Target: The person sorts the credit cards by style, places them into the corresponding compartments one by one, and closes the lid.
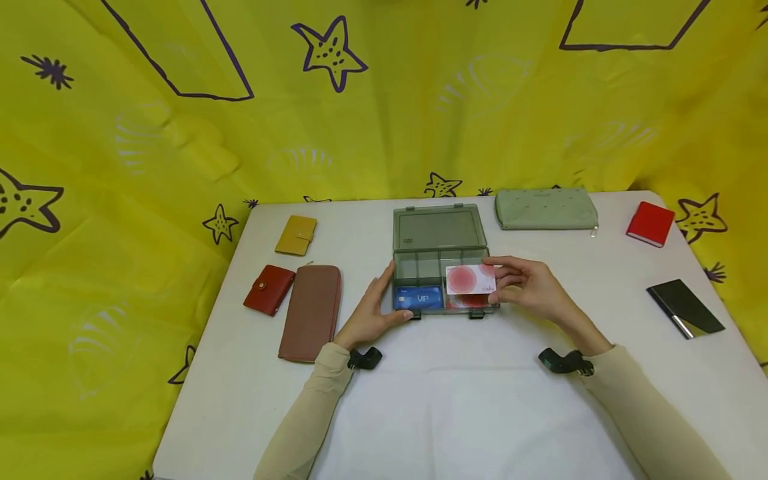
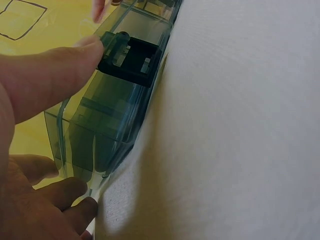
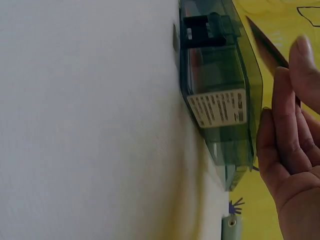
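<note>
A translucent green divided plastic box [image 1: 439,228] lies on the table with its lid folded back. My left hand [image 1: 371,317] holds its left side, the thumb by a black front latch [image 2: 132,60] and the fingers against the side wall. In my right hand [image 1: 531,287], a white card with pink circles [image 1: 470,279] is pinched between thumb and fingers above the box's front right compartment. Beneath it, a red card [image 1: 465,302] shows partly. The front left compartment contains a blue VIP card [image 1: 414,298]. From the right wrist view, the held card [image 3: 267,45] appears edge-on, tilted.
To the left lie a yellow card holder [image 1: 296,235], a dark red wallet [image 1: 269,290] and a long brown wallet [image 1: 310,312]. On the right are a green zip wallet [image 1: 546,210], a red notebook-like item [image 1: 651,224] and a black case with a metallic edge [image 1: 684,307].
</note>
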The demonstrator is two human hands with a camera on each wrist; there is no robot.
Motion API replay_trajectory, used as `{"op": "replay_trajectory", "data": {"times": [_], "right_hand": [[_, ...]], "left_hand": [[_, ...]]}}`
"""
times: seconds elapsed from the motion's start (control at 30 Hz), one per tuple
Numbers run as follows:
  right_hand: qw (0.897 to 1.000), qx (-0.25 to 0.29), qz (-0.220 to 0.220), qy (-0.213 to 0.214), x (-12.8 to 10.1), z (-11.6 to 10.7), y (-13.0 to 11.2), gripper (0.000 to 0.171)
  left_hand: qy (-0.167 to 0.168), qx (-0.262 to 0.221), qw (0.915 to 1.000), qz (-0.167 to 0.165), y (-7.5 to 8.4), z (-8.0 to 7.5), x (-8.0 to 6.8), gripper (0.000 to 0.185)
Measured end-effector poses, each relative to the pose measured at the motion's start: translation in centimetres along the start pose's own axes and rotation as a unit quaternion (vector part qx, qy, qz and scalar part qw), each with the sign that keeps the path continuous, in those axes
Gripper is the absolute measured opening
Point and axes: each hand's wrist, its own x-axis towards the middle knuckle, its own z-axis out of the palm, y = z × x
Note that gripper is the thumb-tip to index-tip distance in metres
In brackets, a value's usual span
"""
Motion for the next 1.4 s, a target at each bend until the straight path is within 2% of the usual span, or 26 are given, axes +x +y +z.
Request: {"op": "replay_trajectory", "data": {"times": [0.13,0.23,0.3,0.37,0.63,0.77,0.87,0.93,1.0,1.1,1.2,1.4], "right_hand": [[0.996,-0.090,-0.017,-0.019,0.1,0.7,-0.2,0.063],[0.983,-0.174,-0.039,-0.039,0.2,1.0,-0.3,0.063],[0.976,-0.207,-0.051,-0.051,0.3,1.2,-0.4,0.063],[0.972,-0.219,-0.057,-0.055,0.3,1.3,-0.5,0.063],[0.976,-0.207,-0.051,-0.050,0.8,2.0,-0.9,0.056],[0.979,-0.197,-0.036,-0.047,1.5,1.7,-0.4,0.065],[0.988,-0.146,0.003,-0.041,2.3,0.3,0.8,0.077],[0.995,-0.078,0.038,-0.051,2.8,-0.9,1.9,0.084],[0.995,0.013,0.062,-0.073,3.2,-1.9,3.0,0.089],[0.978,0.154,0.088,-0.107,3.5,-3.0,4.6,0.094],[0.957,0.247,0.083,-0.127,3.6,-3.3,5.6,0.095],[0.942,0.289,0.102,-0.139,4.2,-3.2,6.0,0.098]], "left_hand": [[0.001,0.000,1.0000,0.000,0.1,0.0,0.1,0.107],[0.003,0.000,1.0000,-0.005,0.1,0.0,0.1,0.107],[0.003,0.000,1.0000,-0.007,0.2,0.0,0.1,0.107],[0.002,0.002,1.0000,-0.007,0.1,0.0,0.1,0.107],[0.003,0.005,0.9999,-0.009,0.1,-0.1,0.0,0.107],[0.002,0.003,1.0000,-0.001,0.0,0.0,0.1,0.106],[-0.001,-0.001,1.0000,-0.002,0.0,0.0,0.1,0.106],[-0.001,-0.002,1.0000,-0.007,0.0,0.1,0.1,0.106],[0.000,-0.001,1.0000,-0.009,0.0,0.1,0.0,0.106],[-0.003,-0.002,0.9998,-0.020,0.0,0.2,-0.1,0.107],[-0.003,-0.002,0.9997,-0.026,-0.1,0.3,-0.1,0.107],[0.001,-0.003,0.9996,-0.029,0.1,0.1,0.0,0.106]]}}
